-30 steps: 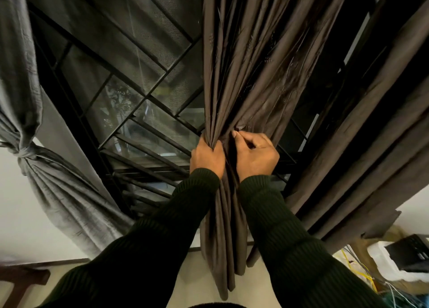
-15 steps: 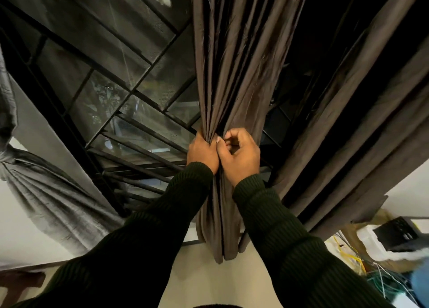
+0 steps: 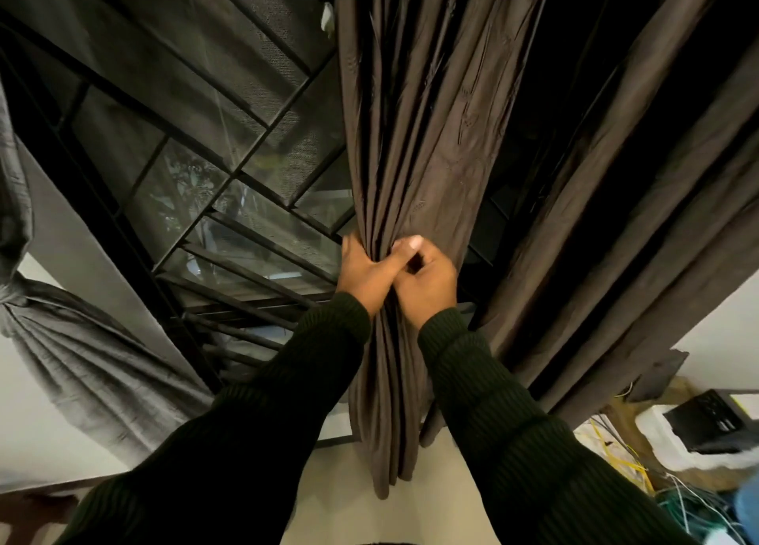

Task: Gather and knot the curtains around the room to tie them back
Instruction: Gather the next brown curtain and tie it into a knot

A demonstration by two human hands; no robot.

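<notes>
A dark brown curtain (image 3: 419, 142) hangs in front of me, its folds gathered into a narrow bundle at mid-height. My left hand (image 3: 365, 275) grips the bundle from the left side. My right hand (image 3: 427, 277) grips it from the right, fingers curled into the fabric, thumb touching my left hand. The curtain's loose tail (image 3: 384, 417) hangs straight down between my forearms. A second brown curtain panel (image 3: 640, 224) hangs ungathered to the right. At the far left a grey curtain (image 3: 70, 364) is tied in a knot (image 3: 12, 294).
Behind the curtains is a window with a black metal grille (image 3: 230, 175) and mesh. White wall lies below. At the lower right are a black device (image 3: 714, 425) on a white box and tangled cables (image 3: 640, 474).
The view has shifted right, pushing the grey knotted curtain toward the left edge. My hands have closed tighter together on the brown bundle, now touching each other.
</notes>
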